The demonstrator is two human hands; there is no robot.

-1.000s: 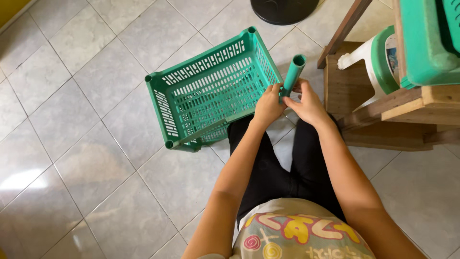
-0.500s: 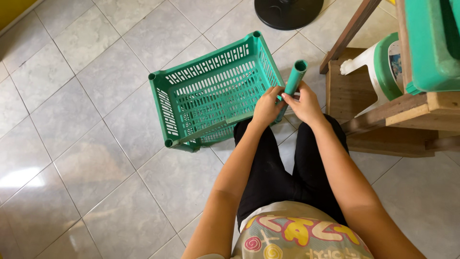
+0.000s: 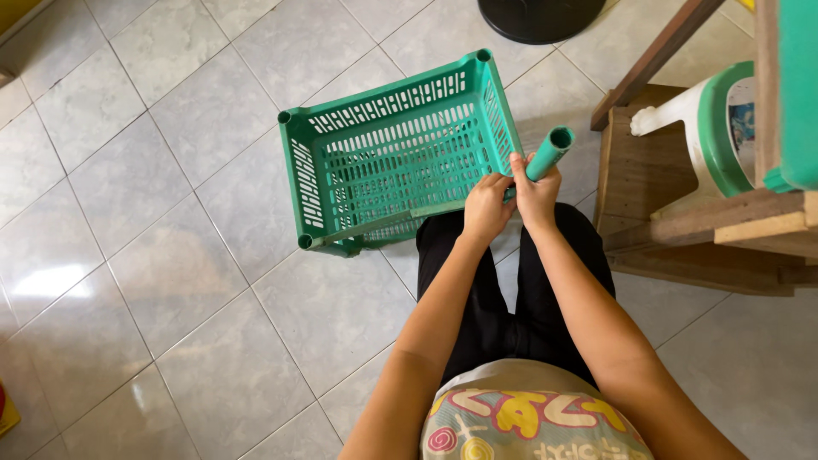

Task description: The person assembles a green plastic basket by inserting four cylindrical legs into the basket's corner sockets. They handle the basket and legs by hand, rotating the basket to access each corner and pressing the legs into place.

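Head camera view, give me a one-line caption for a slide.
Seated over a tiled floor, both hands, left hand and right hand, hold a green tube at a green slotted basket's corner.

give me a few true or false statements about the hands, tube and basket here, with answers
1. The right hand grips a green tube. True.
2. The basket is red. False: it is green.
3. The left hand is at the basket's near corner. True.
4. The basket is full of bottles. False: nothing shows inside it.
5. The basket stands on a wooden table. False: it is on the tiled floor.
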